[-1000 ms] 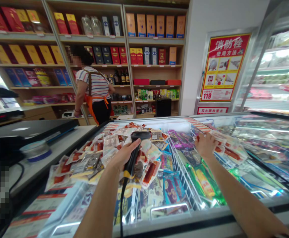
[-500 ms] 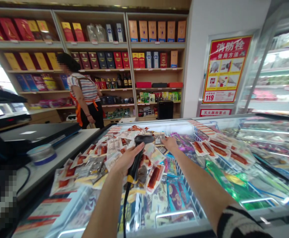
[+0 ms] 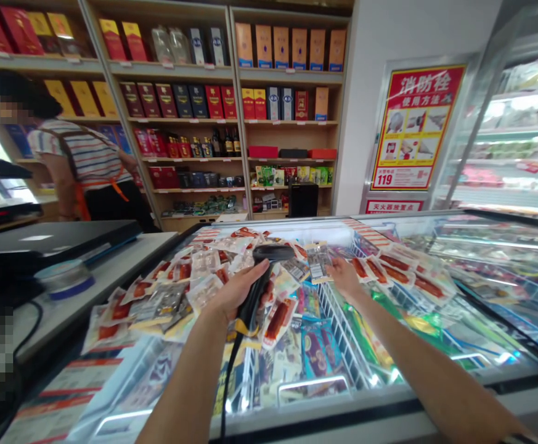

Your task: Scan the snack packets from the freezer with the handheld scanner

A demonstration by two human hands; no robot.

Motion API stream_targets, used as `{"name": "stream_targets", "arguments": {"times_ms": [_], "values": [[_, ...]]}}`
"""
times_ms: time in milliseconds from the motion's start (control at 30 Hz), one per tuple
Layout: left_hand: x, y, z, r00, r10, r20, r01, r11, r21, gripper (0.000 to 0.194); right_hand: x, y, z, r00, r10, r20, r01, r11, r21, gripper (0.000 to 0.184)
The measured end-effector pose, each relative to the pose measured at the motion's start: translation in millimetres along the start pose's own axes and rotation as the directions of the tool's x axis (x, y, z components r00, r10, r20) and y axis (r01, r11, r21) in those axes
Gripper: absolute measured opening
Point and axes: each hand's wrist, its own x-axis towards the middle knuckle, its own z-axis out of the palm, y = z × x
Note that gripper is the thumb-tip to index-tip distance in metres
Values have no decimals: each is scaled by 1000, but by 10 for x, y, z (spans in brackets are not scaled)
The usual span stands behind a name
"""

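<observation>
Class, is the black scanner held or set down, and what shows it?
Held: the left hand grips the black scanner by its handle, thumb resting against it.

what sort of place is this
Most likely a food shop or small supermarket: the left hand holds a scanner, packaged food shows through a glass-topped chest, probably a freezer, and shelves of boxes and bottles line the back.

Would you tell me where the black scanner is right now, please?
In the head view, the scanner is near centre, in the left hand, over the right part of the packet heap.
</observation>
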Motion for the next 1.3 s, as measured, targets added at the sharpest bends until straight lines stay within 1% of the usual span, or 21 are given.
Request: {"name": "stream_targets", "arguments": {"times_ms": [100,233,300,367,433,500,600,633,667,733,767,800,833,900,967,1033,1067,1133,1200,1233,1300], "values": [[7,-16,10,1000,12,-12,-12,1000,-8,36,11,44,17,999,-34,-6,33,998,-60,20],[40,-54,9,1000,23,4,-23,1000,-13,34,-5,5,12,998,-57,-9,56,990,-127,21],[50,-64,-1,1000,22,21,-22,1000,-11,34,-6,-24,-10,999,-51,-16,47,984,-170,21],[53,-64,-18,1000,18,23,-17,1000,-9,33,16,-28,-62,999,-21,-37,11,969,-249,22],[54,-60,-42,1000,11,11,-11,1000,-5,34,60,6,-158,996,2,-91,-37,923,-383,24],[57,-56,-67,1000,2,-17,-2,1000,4,35,110,67,-298,987,16,-160,-98,847,-522,26],[64,-56,-95,997,-12,-75,13,1000,22,36,153,151,-525,962,41,-271,-213,735,-644,30],[65,-56,-101,996,-14,-90,17,1000,26,36,155,161,-582,952,16,-306,-228,705,-672,32],[65,-56,-104,995,-15,-100,18,999,28,36,152,156,-616,940,-35,-339,-227,679,-699,33],[59,-50,-103,994,-14,-107,17,999,27,36,136,98,-599,917,-179,-356,-163,646,-746,35],[53,-43,-100,994,-15,-104,17,1000,25,37,125,48,-542,915,-234,-329,-109,643,-758,34],[45,-34,-96,995,-16,-99,18,1000,22,37,114,-12,-452,925,-261,-277,-43,652,-757,33],[36,-24,-92,995,-18,-94,20,1000,18,37,103,-77,-335,945,-261,-199,29,671,-741,33],[16,0,-83,996,-24,-87,25,1000,7,36,82,-208,-51,977,-213,-4,153,714,-684,34],[-2,21,-71,996,-27,-83,26,1000,-4,35,65,-315,235,982,-135,133,190,733,-653,36],[-17,36,-54,996,-25,-83,24,1000,-8,35,57,-382,449,978,-79,191,188,726,-661,40],[-23,40,-43,996,-20,-91,20,1000,-6,35,58,-398,515,977,-62,205,186,723,-665,41],[-29,42,-21,993,-10,-114,10,1000,1,35,68,-392,557,970,-43,238,194,727,-659,39],[-27,37,-6,992,-3,-127,4,1000,4,34,82,-339,492,963,-30,266,195,758,-622,30],[-22,31,-4,993,-7,-121,7,1000,5,34,87,-299,431,964,-31,263,187,784,-592,26],[-6,13,-6,997,-10,-76,10,1000,0,34,88,-205,281,981,-45,188,134,858,-497,24]]}}
